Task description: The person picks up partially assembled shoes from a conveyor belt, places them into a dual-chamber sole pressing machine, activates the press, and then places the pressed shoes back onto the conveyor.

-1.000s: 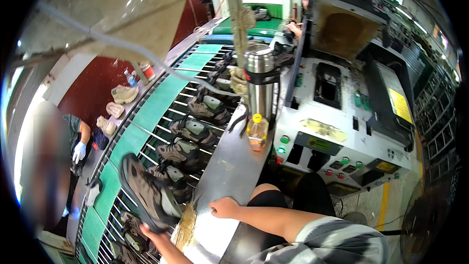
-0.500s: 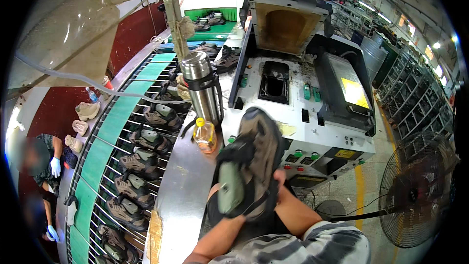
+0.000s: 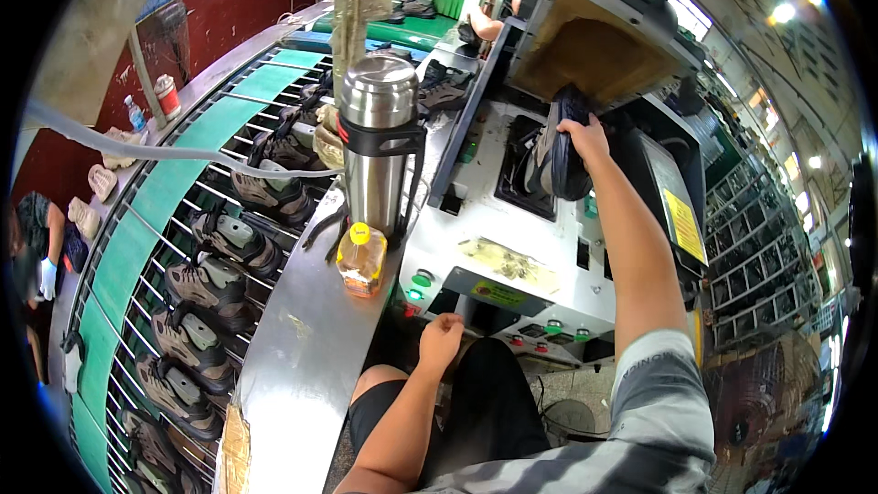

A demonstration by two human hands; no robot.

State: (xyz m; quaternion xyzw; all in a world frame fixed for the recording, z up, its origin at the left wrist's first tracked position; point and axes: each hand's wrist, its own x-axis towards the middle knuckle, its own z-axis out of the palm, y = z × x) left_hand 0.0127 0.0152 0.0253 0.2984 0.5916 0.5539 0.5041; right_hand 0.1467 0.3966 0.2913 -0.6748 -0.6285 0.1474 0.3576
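Observation:
My right hand [image 3: 585,141] grips a brown-and-black shoe [image 3: 562,165], tilted on edge with its dark sole toward the right. The shoe is over the black-lined opening [image 3: 514,192] in the white machine's top [image 3: 439,242], under the raised lid [image 3: 599,46] with its tan inner pad. How far it reaches into the opening is hidden. My left hand [image 3: 442,340] hangs low before the machine's front panel, fingers curled in and no object showing in them. Just beyond it is a grey rod-like part [image 3: 465,305].
Left of me, a rack conveyor with a green belt [image 3: 151,220] carries several shoes [image 3: 208,285]. A steel thermos [image 3: 377,146] and a yellow-capped bottle [image 3: 360,261] stand on the metal ledge [image 3: 293,357]. A floor fan [image 3: 750,412] is at right; other people work at far left and beyond the machine.
The shoe has moved from before my body, up and forward to the machine's opening, in my right hand. My left hand is now apart from it. The view has shifted.

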